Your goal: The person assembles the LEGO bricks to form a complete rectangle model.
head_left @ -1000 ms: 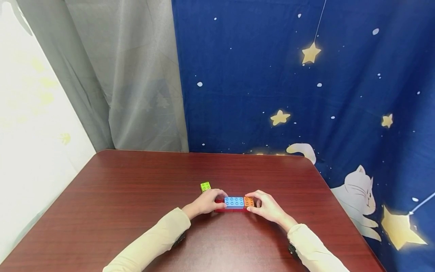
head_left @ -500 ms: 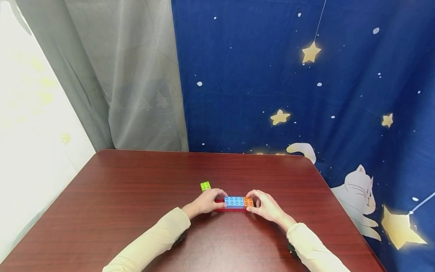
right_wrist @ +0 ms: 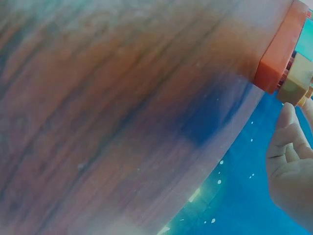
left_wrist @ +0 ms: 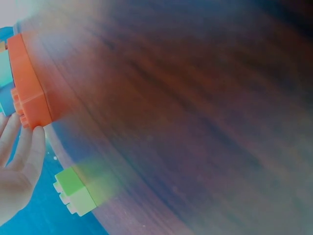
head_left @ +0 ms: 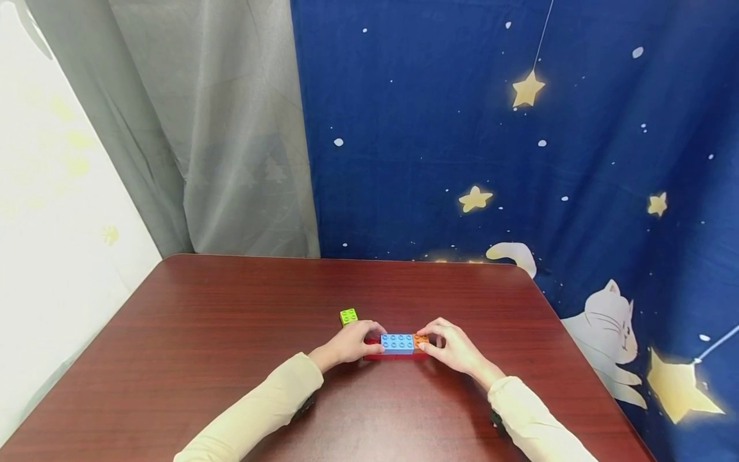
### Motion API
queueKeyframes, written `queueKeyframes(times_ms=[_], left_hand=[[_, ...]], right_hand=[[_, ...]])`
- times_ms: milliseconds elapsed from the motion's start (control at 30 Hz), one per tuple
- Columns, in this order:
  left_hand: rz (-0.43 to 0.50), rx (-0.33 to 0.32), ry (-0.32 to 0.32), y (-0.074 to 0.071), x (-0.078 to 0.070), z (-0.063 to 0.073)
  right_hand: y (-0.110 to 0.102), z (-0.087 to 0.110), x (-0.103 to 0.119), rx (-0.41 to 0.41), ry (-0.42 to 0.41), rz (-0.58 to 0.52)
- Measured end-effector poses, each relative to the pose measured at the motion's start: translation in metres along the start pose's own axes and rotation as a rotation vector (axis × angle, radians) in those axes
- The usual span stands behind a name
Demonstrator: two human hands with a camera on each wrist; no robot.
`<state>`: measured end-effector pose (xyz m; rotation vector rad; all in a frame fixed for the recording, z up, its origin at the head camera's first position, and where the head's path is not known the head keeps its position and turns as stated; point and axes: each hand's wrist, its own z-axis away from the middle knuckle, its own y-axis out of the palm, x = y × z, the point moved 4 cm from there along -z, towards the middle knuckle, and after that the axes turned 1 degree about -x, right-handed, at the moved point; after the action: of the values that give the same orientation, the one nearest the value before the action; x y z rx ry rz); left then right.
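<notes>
A long red toy brick lies on the table with a blue brick on top. To the blue brick's right sits a small orange brick. My left hand grips the red brick at its left end, fingertips and thumb close to the blue brick's edge. My right hand pinches the orange brick between thumb and fingers. In the right wrist view, red studs show between the orange brick and the red brick. Just behind my left hand stands a lime green brick, touched by neither hand.
The dark red wooden table has rounded far corners. Behind it hang a grey curtain and a blue curtain printed with stars and a cat. A white surface borders the table on the left.
My right hand has shifted slightly to the left, its fingers a little higher over the orange brick, which sits slightly further left. My left hand stays almost still.
</notes>
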<state>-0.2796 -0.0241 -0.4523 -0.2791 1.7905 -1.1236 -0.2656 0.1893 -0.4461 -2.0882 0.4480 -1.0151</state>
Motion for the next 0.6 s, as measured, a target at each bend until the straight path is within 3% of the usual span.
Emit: queueKeyframes(times_ms=[367, 600], left_hand=[[0.006, -0.002, 0.002, 0.000, -0.001, 0.001], [-0.005, -0.004, 0.009, -0.001, -0.001, 0.001]], right_hand=[[-0.008, -0.011, 0.010, 0.144, 0.084, 0.036], [-0.008, -0.012, 0.010, 0.171, 0.149, -0.010]])
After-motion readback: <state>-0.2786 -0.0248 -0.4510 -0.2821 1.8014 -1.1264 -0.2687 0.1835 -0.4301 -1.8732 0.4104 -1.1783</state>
